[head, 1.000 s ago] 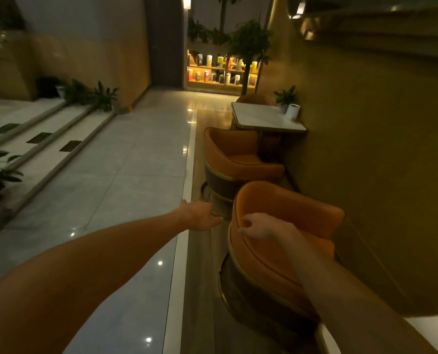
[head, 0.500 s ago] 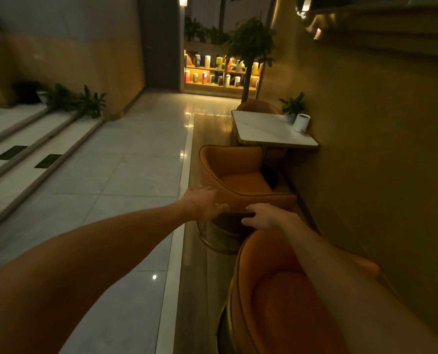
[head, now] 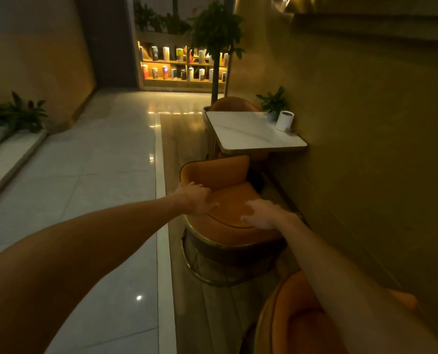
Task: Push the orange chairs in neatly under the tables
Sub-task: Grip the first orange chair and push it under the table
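Note:
An orange tub chair [head: 228, 198] with a gold-trimmed base stands just short of the white marble table [head: 248, 134], set slightly left of it. My left hand [head: 196, 199] grips the chair's left rim, fingers over the edge. My right hand [head: 262, 214] lies on the near right rim, fingers curled over it. A second orange chair [head: 302, 325] sits at the bottom right under my right forearm. A third orange chair [head: 234, 104] shows behind the table's far edge.
The table stands against the right wall [head: 366, 149] and carries a white cylinder [head: 285, 120] and a small potted plant [head: 273, 100]. Glossy tiled floor [head: 98, 187] stretches to the left. A lit shelf [head: 182, 65] and a potted tree [head: 215, 34] stand ahead; planted steps [head: 21, 113] are far left.
I have moved forward past the nearest chair. Both hands have come down from the air onto the rim of the chair by the table.

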